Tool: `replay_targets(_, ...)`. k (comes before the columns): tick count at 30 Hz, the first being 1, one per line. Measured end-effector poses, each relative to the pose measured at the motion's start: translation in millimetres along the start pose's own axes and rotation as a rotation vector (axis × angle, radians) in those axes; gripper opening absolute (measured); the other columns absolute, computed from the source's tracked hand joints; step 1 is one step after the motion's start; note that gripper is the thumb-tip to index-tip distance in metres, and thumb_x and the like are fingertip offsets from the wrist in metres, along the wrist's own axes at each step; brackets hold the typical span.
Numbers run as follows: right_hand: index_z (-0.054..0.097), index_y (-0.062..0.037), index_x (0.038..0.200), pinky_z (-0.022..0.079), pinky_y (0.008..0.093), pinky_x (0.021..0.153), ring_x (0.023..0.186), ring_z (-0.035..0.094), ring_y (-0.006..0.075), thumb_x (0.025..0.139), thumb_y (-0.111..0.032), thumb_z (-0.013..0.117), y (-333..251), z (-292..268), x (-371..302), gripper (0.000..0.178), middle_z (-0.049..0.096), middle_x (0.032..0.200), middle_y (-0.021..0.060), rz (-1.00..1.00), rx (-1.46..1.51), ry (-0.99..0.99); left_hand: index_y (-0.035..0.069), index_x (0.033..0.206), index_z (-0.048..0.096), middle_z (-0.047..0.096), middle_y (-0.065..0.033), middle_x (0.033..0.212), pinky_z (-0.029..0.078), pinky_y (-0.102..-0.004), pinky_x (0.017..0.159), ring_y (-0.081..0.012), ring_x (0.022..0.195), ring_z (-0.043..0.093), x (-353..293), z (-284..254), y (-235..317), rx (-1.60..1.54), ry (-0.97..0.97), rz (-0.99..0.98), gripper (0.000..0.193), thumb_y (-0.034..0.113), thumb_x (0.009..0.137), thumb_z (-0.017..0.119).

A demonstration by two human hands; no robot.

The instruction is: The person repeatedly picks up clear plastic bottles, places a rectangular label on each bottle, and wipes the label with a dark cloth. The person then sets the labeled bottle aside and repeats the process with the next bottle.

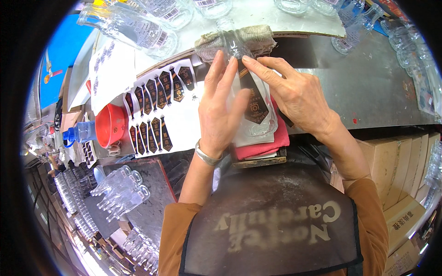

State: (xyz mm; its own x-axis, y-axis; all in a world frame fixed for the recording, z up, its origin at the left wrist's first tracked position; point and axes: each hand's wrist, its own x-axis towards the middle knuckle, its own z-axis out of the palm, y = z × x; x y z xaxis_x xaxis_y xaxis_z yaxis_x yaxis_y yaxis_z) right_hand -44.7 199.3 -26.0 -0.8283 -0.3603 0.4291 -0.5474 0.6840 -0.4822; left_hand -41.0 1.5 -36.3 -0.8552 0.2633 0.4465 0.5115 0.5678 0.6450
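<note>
A clear glass bottle (229,33) lies in front of me, its neck propped on a rolled grey cloth (261,40). On its body is a black tie-shaped label (254,106) with gold marks. Along the bottle's left side my left hand (217,103) stretches its fingers, the tips near the shoulder and the thumb blurred over the label. My right hand (301,92) reaches in from the right with index finger extended, its tip at the label's narrow top. Under the bottle lie white paper and a red cloth (263,148).
A white sheet of black labels (184,133) lies left of the bottle, beside a red bowl (109,125). More bottles lie on the raised white board (299,23) and at the far right. Cardboard boxes (391,161) stand lower right; bottles (122,191) fill the lower left.
</note>
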Motion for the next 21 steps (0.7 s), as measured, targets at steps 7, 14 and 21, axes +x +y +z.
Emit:
replay_targets(7,0.055,-0.0133,0.142,0.058,0.0379,0.067,0.085,0.069,0.0325,0.089,0.003,0.058,1,-3,1,0.055,0.067,0.117,0.0126,0.031,0.069,-0.047,-0.001,0.144,0.049,0.041,-0.0253,0.153,0.044,-0.0409,0.108,-0.0366,0.136,0.049,0,2,-2,-0.051,0.011,-0.026,0.062,0.005,0.086,0.069)
replay_targets(14,0.055,-0.0113,0.142,0.059,0.0381,0.071,0.096,0.07,0.0341,0.092,0.002,0.058,-6,-8,-12,0.052,0.066,0.125,0.0146,0.025,0.154,-0.025,-0.003,0.15,0.039,0.043,-0.0248,0.152,0.044,-0.0406,0.108,-0.033,0.138,0.047,-11,6,4,-0.496,0.072,-0.261,0.067,0.005,0.089,0.066)
replay_targets(21,0.057,-0.0128,0.139,0.06,0.0375,0.072,0.094,0.071,0.033,0.089,0.002,0.062,-13,-10,-19,0.053,0.066,0.127,0.0145,0.015,0.066,-0.079,0.006,0.148,0.048,0.041,-0.0215,0.154,0.042,-0.0409,0.11,-0.0338,0.137,0.047,-1,-1,5,-0.121,-0.009,-0.119,0.059,0.009,0.091,0.066)
